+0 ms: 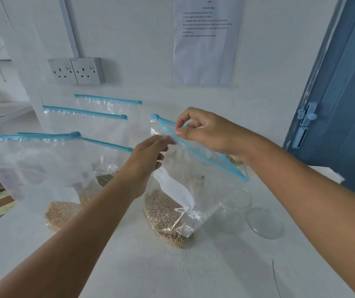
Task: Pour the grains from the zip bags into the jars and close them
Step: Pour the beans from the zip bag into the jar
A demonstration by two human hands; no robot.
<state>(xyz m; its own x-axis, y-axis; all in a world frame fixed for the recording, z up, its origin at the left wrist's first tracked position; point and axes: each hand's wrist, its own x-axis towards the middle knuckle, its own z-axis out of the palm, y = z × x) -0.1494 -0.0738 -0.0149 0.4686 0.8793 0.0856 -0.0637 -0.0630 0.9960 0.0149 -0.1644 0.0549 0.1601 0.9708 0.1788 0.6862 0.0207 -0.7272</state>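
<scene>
A zip bag (185,190) holding pale round grains (163,214) stands at the centre of a white table (142,265), its blue zip strip (200,147) slanting from 11 o'clock down to 4 o'clock. The person's left hand (148,160) pinches the near wall of the bag just below the strip, fingers curled on the plastic. The right hand (204,132) pinches the blue strip itself between thumb and forefinger, the other fingers bent above it. The grains lie heaped in the bottom of the bag, which rests on the table, and a white label panel (174,188) creases across its front.

At 4 o'clock from the bag, touching its lower corner, stands an open clear jar (234,209); its clear round lid (264,222) lies flat on the table just beside the jar, further toward 4 o'clock.

At 9 o'clock a second grain bag (32,164) stands upright with its blue strip level and tan grains at its foot. Behind it, toward 10 and 11 o'clock, three more blue-zipped bags (90,123) stand in a row toward the wall.

On the white wall at 11 o'clock sits a double socket (75,70). A printed sheet (206,39) hangs at 12 o'clock, its lines too small to read. A blue door (342,93) with a pale latch (305,121) fills the 2 o'clock edge.
</scene>
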